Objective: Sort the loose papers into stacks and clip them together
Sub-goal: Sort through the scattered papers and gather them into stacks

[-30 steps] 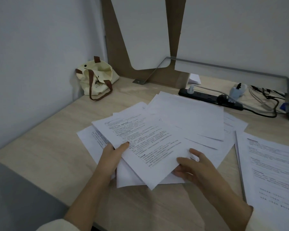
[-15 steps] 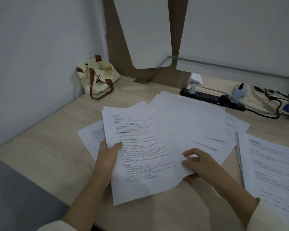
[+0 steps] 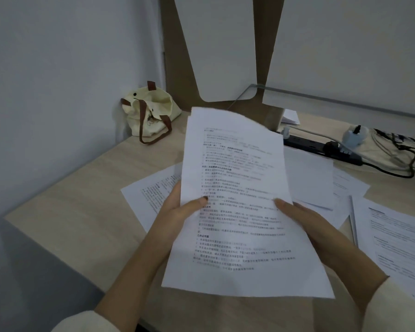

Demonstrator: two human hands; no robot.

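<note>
Both hands, left hand [image 3: 177,212] and right hand [image 3: 304,226], grip printed sheets [image 3: 237,200] above the desk [image 3: 70,212]; loose papers [image 3: 149,195] there await sorting and clipping.

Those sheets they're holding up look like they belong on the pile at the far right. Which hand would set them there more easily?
Probably the right hand: it grips the held sheets on the side nearest the right-hand stack. The left hand would have to cross over.

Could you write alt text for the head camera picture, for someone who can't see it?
Two hands, left hand and right hand, hold printed sheets up above a wooden desk strewn with loose papers. A cream tote bag sits in the corner.
</note>
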